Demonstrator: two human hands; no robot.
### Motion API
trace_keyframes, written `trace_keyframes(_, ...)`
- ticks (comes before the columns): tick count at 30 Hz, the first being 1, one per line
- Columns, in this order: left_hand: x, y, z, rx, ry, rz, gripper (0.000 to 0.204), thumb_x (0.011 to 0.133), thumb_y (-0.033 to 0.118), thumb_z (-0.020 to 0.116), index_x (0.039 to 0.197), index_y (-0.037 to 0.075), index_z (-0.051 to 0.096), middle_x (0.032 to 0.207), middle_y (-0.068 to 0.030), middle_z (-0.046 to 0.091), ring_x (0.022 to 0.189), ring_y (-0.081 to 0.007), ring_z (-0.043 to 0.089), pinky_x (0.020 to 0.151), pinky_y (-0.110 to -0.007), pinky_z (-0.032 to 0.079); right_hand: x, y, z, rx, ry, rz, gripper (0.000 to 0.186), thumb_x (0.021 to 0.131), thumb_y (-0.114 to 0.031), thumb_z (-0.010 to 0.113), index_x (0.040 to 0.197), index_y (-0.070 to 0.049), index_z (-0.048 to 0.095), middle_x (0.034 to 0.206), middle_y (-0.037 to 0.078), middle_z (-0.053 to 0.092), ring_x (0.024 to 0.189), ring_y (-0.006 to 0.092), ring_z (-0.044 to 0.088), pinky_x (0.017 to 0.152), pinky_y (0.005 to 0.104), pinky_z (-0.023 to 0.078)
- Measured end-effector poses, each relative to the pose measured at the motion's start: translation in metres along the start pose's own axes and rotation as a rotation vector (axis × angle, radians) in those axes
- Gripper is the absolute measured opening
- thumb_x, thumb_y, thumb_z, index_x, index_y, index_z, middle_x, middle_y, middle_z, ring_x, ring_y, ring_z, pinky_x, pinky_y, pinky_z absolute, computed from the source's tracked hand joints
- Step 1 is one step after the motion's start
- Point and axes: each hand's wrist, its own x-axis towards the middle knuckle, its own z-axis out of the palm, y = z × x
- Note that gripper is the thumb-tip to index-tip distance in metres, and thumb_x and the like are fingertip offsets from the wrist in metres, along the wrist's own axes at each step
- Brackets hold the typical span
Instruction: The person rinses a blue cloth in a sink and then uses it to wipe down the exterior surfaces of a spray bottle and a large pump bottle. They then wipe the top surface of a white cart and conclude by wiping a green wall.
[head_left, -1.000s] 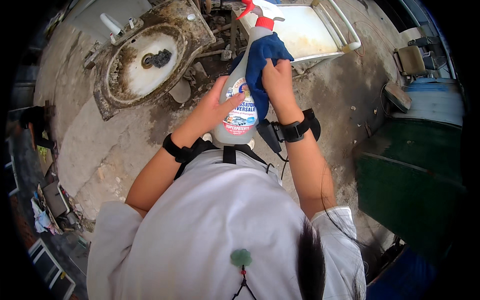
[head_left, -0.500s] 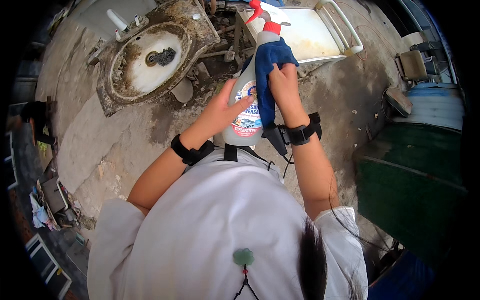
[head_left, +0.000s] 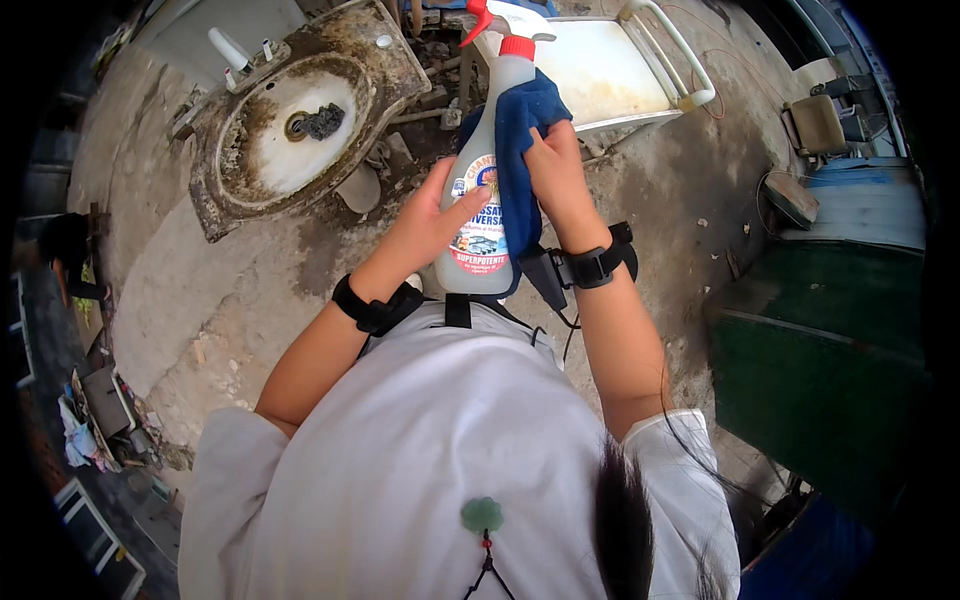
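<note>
A clear spray bottle [head_left: 478, 220] with a red-and-white trigger head stands upright in front of my waist. My left hand [head_left: 440, 215] grips its lower left side, thumb across the printed label. A dark blue cloth [head_left: 517, 140] lies against the bottle's right side and partly wraps behind it. My right hand [head_left: 560, 180] is closed on the cloth, pressing it to the bottle. Its fingertips are hidden by the cloth. Both my wrists wear black straps.
A grimy washbasin [head_left: 300, 120] with a white tap and a grey scouring pad [head_left: 323, 122] lies ahead left. Ahead right is a white cart [head_left: 620, 80] with a tubular handle. A dark green box [head_left: 815, 340] stands at the right. Someone in dark clothes [head_left: 72, 255] is at the far left.
The bottle has shifted slightly left and tilts a little less. My right hand and the cloth have moved slightly left and down along it. The left hand keeps its grip.
</note>
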Motion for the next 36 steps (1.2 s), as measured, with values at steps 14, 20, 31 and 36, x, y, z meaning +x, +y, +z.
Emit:
trace_keyframes(14,0.010,0.012,-0.013,-0.194,-0.051,-0.035,0.039,0.094,0.020,0.055,0.125,0.001,0.044,0.111,-0.0055,0.058,0.096,-0.0082,0.057,0.083,-0.026,0.048,-0.020,0.004,0.003,0.186,-0.130,-0.071,0.050,0.085,-0.001,0.059,0.131,0.001,0.038,0.120,0.009,0.055,0.108,0.0160,0.054,0.093,0.0307,0.044)
trace_keyframes(20,0.015,0.006,-0.023,-0.357,-0.329,-0.203,0.048,0.093,0.025,0.057,0.130,-0.001,0.042,0.117,-0.0072,0.057,0.104,-0.0116,0.055,0.090,-0.028,0.046,0.011,-0.030,-0.007,0.618,-0.258,0.008,0.029,0.093,-0.016,0.050,0.117,0.001,0.050,0.107,0.011,0.060,0.085,0.0138,0.061,0.069,0.0269,0.053)
trace_keyframes(31,0.009,0.009,0.003,0.257,0.034,0.210,0.082,0.078,0.052,0.068,0.131,0.000,0.034,0.123,-0.0143,0.045,0.114,-0.0223,0.045,0.097,-0.034,0.036,-0.009,-0.011,0.043,0.129,0.066,-0.230,0.028,0.094,-0.013,0.045,0.116,0.003,0.046,0.100,0.009,0.056,0.089,0.0162,0.054,0.079,0.0298,0.045)
trace_keyframes(36,0.016,-0.001,-0.021,-0.178,-0.047,0.078,0.080,0.080,0.068,0.049,0.126,0.003,0.042,0.117,-0.0066,0.050,0.111,-0.0165,0.047,0.096,-0.031,0.038,-0.027,0.008,0.030,-0.469,-0.256,-0.582,0.037,0.094,-0.021,0.046,0.128,-0.007,0.048,0.144,0.024,0.023,0.131,0.0380,0.029,0.106,0.0415,0.027)
